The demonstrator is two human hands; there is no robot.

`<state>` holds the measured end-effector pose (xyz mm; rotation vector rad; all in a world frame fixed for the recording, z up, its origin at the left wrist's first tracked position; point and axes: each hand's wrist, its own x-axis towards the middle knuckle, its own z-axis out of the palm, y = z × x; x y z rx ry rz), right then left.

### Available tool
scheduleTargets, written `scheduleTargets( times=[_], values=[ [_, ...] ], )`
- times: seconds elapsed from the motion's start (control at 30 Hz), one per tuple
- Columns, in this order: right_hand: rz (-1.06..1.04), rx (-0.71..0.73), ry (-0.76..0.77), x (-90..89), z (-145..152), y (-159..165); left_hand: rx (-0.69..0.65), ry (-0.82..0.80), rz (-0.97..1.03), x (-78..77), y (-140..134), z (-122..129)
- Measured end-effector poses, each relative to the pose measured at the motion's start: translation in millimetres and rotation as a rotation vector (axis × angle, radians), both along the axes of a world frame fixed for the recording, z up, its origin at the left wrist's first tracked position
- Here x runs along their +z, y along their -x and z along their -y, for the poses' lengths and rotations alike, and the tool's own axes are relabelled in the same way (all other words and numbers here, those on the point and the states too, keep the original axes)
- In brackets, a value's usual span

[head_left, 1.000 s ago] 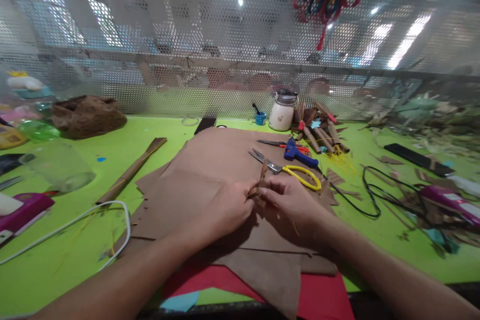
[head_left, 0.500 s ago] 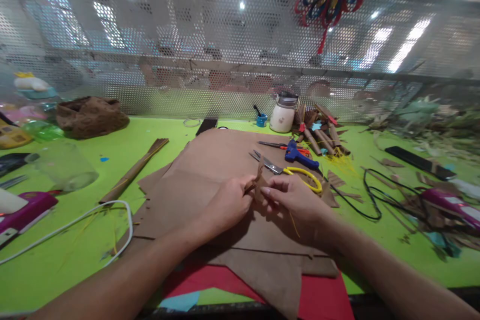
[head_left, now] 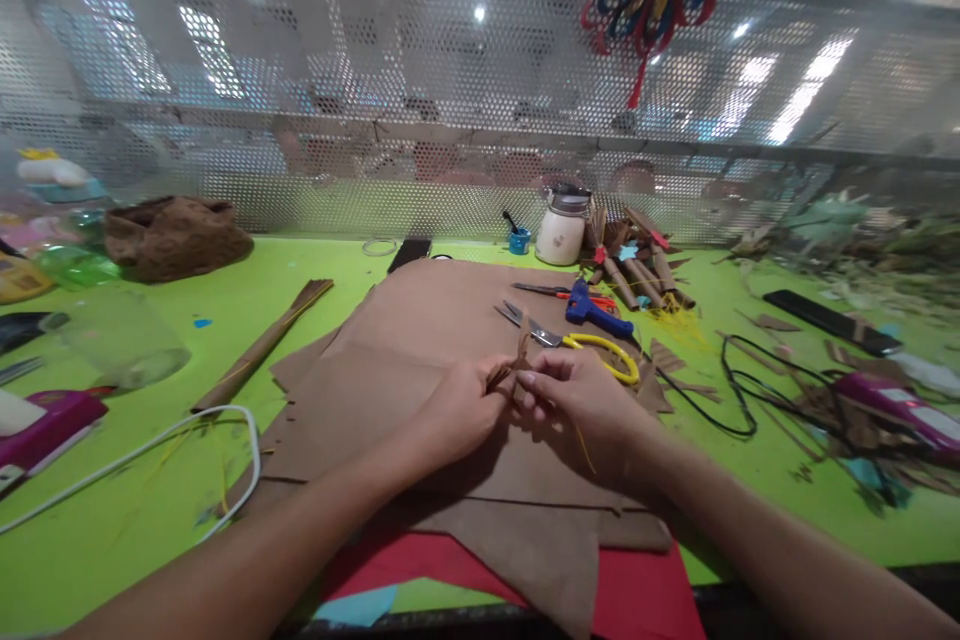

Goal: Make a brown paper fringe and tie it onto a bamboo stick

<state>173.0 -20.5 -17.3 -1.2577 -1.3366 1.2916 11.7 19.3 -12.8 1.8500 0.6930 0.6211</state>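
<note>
My left hand (head_left: 471, 402) is closed around a small bundle of brown paper strips (head_left: 523, 345), whose tips stick up between the hands. Pressed against the bundle's right side, my right hand (head_left: 574, 395) has thumb and fingers pinched together on it. A thin yellow strand (head_left: 584, 448) hangs down below the right hand. Both hands are just above the stacked brown paper sheets (head_left: 397, 320). Behind the right hand lie scissors with yellow handles (head_left: 611, 352), a blue-handled tool (head_left: 596, 312) and orange-handled scissors (head_left: 544, 290).
At the left are a rolled brown paper bundle (head_left: 262, 345), a white cable (head_left: 150, 440) and a clear plastic cup (head_left: 124, 345). A white jar (head_left: 561, 228) and finished-looking paper bundles (head_left: 637, 265) stand at the back. A black cable (head_left: 739, 400) and paper scraps lie right.
The hands have drawn slightly closer together around the brown paper strips. The whole view has shifted a little; the things on the table lie as before.
</note>
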Motion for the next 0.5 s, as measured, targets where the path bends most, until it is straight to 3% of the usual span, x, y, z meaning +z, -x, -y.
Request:
scheduleTargets(
  times=[0.13, 0.37, 0.5],
  values=[
    [0.086, -0.029, 0.001, 7.7, 0, 0, -0.002, 0.088, 0.046, -2.7, -2, -1],
    [0.119, -0.023, 0.029, 5.4, 2, 2, 0.038, -0.168, -0.109, 1.4, 3, 3],
    [0.119, -0.029, 0.017, 3.9, 1, 2, -0.020, -0.193, -0.086, 7.5, 2, 6]
  ],
)
